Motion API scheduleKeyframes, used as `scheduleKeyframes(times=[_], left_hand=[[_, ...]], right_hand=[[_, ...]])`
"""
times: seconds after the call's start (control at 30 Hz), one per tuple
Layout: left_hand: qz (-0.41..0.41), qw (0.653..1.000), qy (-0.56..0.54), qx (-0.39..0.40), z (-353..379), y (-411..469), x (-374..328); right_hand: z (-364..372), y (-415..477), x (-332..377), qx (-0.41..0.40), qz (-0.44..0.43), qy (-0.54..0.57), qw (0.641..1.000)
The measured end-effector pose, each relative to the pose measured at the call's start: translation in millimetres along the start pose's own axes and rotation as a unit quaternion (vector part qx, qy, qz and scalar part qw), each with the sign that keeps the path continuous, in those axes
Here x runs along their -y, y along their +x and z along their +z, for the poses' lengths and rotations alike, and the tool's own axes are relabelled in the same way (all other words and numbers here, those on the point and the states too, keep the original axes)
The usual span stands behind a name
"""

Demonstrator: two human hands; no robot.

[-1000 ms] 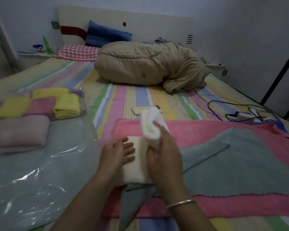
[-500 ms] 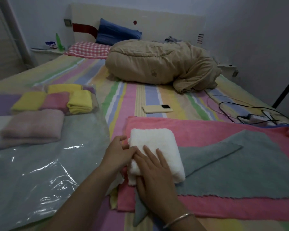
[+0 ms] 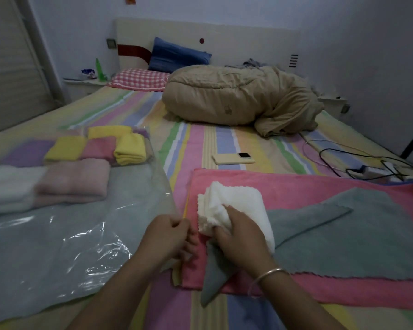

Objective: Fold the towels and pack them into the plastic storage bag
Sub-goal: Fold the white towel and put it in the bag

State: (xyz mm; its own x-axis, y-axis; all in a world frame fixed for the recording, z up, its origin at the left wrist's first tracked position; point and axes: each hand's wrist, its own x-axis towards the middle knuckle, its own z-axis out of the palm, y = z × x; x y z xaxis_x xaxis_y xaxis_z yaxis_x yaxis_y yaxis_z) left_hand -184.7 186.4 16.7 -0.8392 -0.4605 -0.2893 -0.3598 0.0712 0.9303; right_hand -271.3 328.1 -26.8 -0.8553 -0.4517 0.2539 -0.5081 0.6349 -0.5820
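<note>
A striped bed (image 3: 200,144) is filling the view, and a clear plastic storage bag (image 3: 65,236) is lying flat on its left side with folded yellow, pink and white towels (image 3: 81,163) already sitting inside at the far end. To the right, a pink towel (image 3: 296,189) and a grey towel (image 3: 367,234) are lying spread out, still unfolded. On top of them a folded white towel (image 3: 236,206) is sitting, and the right hand (image 3: 239,236) is gripping its near left corner, bunching the layers. The left hand (image 3: 167,234) is curling near the bag's edge; whether it is pinching the plastic cannot be told. Lifting by that one corner is likely risking the fold falling open, and the limp bag mouth may be collapsing against the towel.
</note>
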Motion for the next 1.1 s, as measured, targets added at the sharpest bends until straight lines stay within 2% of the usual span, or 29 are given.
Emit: scheduleKeyframes(times=[0.13, 0.23, 0.3, 0.47, 0.57, 0.7, 0.77, 0.87, 0.9, 0.93, 0.97, 1.03, 1.07, 1.1], left_hand=[[-0.115, 0.978, -0.11, 0.132, 5, -7, -6], [-0.15, 0.954, -0.215, 0.146, 11, -1, -12], [-0.133, 0.953, -0.244, 0.123, 17, 3, -18], [-0.08, 0.973, -0.185, 0.111, 17, 3, -30], [-0.017, 0.985, -0.158, 0.069, 8, -5, -27], [0.046, 0.985, -0.145, 0.077, -12, -24, -25], [0.06, 0.979, -0.157, 0.114, -25, -34, -28], [0.081, 0.975, -0.145, 0.149, -55, -45, -25], [0.119, 0.979, -0.097, 0.135, -69, -45, -17], [0.17, 0.98, 0.003, 0.103, -85, -43, -5], [0.227, 0.96, 0.149, 0.06, -103, -39, 10], [0.298, 0.855, 0.424, -0.015, -137, -30, 42], [0.32, 0.807, 0.495, -0.022, -149, -27, 56], [0.328, 0.78, 0.532, -0.016, -160, -24, 67]], right_hand=[[-13, 2, 10, -0.018, 0.077, 0.12, 0.99], [-28, -4, 13, -0.058, 0.071, 0.181, 0.979], [-36, -11, 16, -0.078, 0.018, 0.174, 0.982], [-51, -39, 26, -0.071, -0.19, 0.061, 0.977], [-51, -50, 25, -0.052, -0.251, 0.013, 0.967], [-44, -54, 32, -0.076, -0.268, -0.026, 0.96], [-33, -54, 43, -0.1, -0.244, 0.033, 0.964], [-30, -55, 66, -0.15, -0.116, 0.189, 0.964], [-30, -55, 73, -0.152, -0.077, 0.247, 0.954], [-31, -54, 77, -0.135, -0.036, 0.322, 0.936], [-32, -53, 81, -0.103, 0.014, 0.403, 0.909], [-32, -51, 84, -0.027, 0.126, 0.539, 0.833], [-29, -51, 85, -0.002, 0.169, 0.581, 0.796], [-26, -51, 87, 0.013, 0.202, 0.606, 0.77]])
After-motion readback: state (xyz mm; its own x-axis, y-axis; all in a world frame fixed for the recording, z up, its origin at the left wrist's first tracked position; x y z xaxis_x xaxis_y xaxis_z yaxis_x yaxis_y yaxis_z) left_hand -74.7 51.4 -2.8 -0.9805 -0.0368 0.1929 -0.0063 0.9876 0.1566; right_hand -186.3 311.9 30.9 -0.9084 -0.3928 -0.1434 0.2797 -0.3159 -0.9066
